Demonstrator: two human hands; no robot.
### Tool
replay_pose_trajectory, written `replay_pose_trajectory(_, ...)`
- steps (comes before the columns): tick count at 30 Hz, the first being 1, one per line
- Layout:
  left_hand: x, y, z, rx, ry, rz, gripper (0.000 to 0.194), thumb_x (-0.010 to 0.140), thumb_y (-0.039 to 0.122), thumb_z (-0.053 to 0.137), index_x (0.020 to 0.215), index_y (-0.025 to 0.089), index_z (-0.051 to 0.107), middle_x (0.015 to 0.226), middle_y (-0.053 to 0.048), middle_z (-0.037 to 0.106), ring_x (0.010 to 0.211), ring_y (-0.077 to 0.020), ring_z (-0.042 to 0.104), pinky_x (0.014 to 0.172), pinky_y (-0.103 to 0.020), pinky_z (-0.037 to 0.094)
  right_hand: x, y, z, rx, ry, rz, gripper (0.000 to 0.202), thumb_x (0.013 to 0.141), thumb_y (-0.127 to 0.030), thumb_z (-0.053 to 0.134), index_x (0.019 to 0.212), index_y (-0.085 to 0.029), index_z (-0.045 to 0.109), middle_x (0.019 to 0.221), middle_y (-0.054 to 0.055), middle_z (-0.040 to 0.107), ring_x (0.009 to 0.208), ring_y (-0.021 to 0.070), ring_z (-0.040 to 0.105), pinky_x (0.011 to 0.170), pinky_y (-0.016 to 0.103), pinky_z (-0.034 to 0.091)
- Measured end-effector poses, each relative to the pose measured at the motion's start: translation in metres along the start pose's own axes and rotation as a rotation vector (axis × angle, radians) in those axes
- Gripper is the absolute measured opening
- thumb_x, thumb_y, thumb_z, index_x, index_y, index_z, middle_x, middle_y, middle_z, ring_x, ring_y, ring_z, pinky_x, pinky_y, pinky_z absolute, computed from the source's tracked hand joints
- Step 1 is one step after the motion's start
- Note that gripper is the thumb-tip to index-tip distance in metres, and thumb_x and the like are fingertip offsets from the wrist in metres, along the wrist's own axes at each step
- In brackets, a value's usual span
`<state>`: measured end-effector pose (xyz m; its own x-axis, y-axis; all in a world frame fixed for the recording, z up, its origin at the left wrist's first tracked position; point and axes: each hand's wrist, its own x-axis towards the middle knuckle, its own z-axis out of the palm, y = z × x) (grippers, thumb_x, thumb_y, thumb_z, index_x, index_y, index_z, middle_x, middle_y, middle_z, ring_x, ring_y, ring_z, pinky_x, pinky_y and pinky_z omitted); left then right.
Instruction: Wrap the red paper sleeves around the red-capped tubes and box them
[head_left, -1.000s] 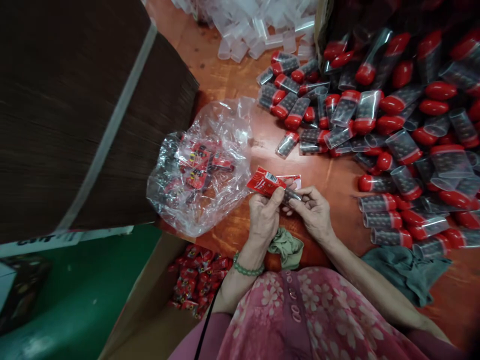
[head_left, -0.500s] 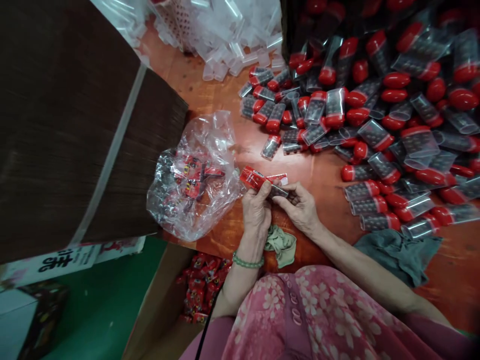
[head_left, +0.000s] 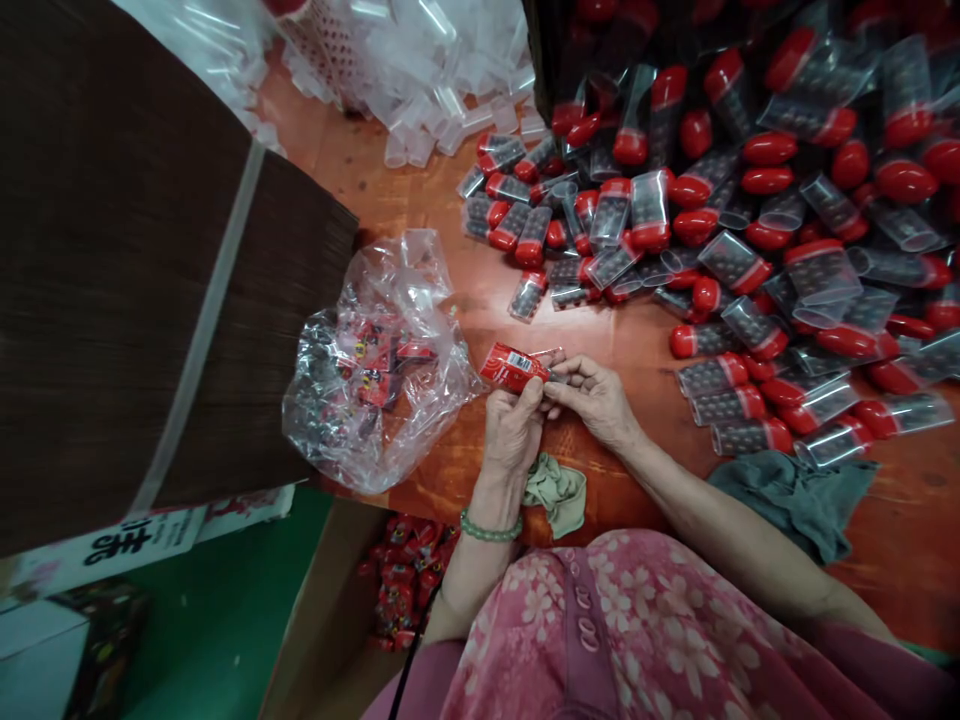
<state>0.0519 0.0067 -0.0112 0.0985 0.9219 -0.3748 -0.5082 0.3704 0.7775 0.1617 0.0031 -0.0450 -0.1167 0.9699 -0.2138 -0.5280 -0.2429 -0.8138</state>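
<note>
A red printed packet (head_left: pixel 511 367) with a white barcode label is gripped between the thumb and fingers of my left hand (head_left: pixel 511 432). At its right end, the fingers of my right hand (head_left: pixel 600 402) pinch a small clear tube with dark contents, mostly hidden by the fingers. Just behind my fingers, a flat clear-and-red piece (head_left: pixel 553 354) shows in part. To the left lies a crumpled clear plastic bag (head_left: pixel 420 430) with several red packets (head_left: pixel 377 365) in it. Below my hands rests a pale green cloth (head_left: pixel 556 492).
Many red-capped clear tubes (head_left: pixel 651 210) with dark contents are heaped at the right. Clear empty sleeves (head_left: pixel 427 125) pile up at the back. A dark strapped stack (head_left: pixel 277 270) stands left. Red packets (head_left: pixel 405 580) fill a carton (head_left: pixel 330 600) below the table edge. A grey-green cloth (head_left: pixel 795 500) lies right.
The red packet has turned over in my hands, so its barcode side now faces up. Less of the dark tube shows at its right end. The view has shifted slightly.
</note>
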Motion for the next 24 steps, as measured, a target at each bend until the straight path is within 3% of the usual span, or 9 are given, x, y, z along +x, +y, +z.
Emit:
replay_pose_trajectory(4, -0.003, 0.002, -0.001, 0.033, -0.014, -0.025, 0.036, 0.065, 0.037, 0.087, 0.090, 0.014, 0.077, 0.102, -0.011, 0.077, 0.081, -0.0161, 0.069, 0.066, -0.024, 0.052, 0.000, -0.001, 0.001, 0.029, 0.012, -0.014, 0.038, 0.064, -0.041, 0.087, 0.081, -0.019, 0.062, 0.071, -0.004, 0.070, 0.054, 0.0084, 0.065, 0.054, 0.021, 0.058)
replay_pose_trajectory(7, -0.003, 0.003, -0.003, -0.014, 0.059, 0.060, 0.042, 0.064, 0.037, 0.088, 0.099, 0.017, 0.074, 0.109, -0.010, 0.075, 0.096, -0.0204, 0.071, 0.079, -0.028, 0.054, 0.001, 0.000, 0.000, 0.029, -0.033, 0.005, 0.036, 0.066, -0.041, 0.086, 0.086, -0.019, 0.066, 0.071, -0.003, 0.071, 0.059, 0.0102, 0.068, 0.059, 0.023, 0.060)
replay_pose_trajectory(12, 0.000, 0.001, -0.008, -0.085, 0.217, 0.133, 0.048, 0.060, 0.035, 0.090, 0.100, 0.019, 0.070, 0.097, -0.007, 0.076, 0.092, -0.0204, 0.071, 0.081, -0.031, 0.055, 0.000, 0.003, -0.002, 0.026, -0.067, 0.043, 0.038, 0.068, -0.037, 0.086, 0.098, -0.021, 0.069, 0.088, -0.001, 0.075, 0.070, 0.0122, 0.072, 0.073, 0.028, 0.062)
replay_pose_trajectory(15, -0.001, -0.001, -0.006, -0.101, 0.202, 0.136, 0.051, 0.061, 0.032, 0.090, 0.105, 0.022, 0.068, 0.092, -0.002, 0.076, 0.084, -0.0162, 0.071, 0.078, -0.029, 0.055, -0.002, 0.005, -0.002, 0.015, -0.051, 0.039, 0.038, 0.069, -0.037, 0.085, 0.100, -0.021, 0.069, 0.089, -0.001, 0.074, 0.071, 0.0119, 0.071, 0.074, 0.029, 0.062)
replay_pose_trajectory(18, -0.002, -0.003, 0.000, -0.059, 0.193, 0.117, 0.041, 0.059, 0.032, 0.090, 0.093, 0.019, 0.071, 0.085, -0.001, 0.076, 0.077, -0.0145, 0.071, 0.080, -0.029, 0.056, -0.003, 0.006, 0.000, 0.024, -0.016, 0.003, 0.036, 0.067, -0.037, 0.087, 0.093, -0.022, 0.067, 0.082, -0.003, 0.071, 0.070, 0.0102, 0.068, 0.071, 0.025, 0.060)
replay_pose_trajectory(24, -0.001, -0.003, 0.003, -0.039, 0.097, 0.061, 0.042, 0.060, 0.035, 0.090, 0.094, 0.017, 0.073, 0.097, -0.007, 0.078, 0.094, -0.0214, 0.073, 0.089, -0.033, 0.056, -0.002, 0.003, 0.002, -0.003, 0.019, -0.026, 0.036, 0.070, -0.039, 0.085, 0.093, -0.022, 0.063, 0.081, -0.003, 0.068, 0.069, 0.0088, 0.066, 0.069, 0.023, 0.059)
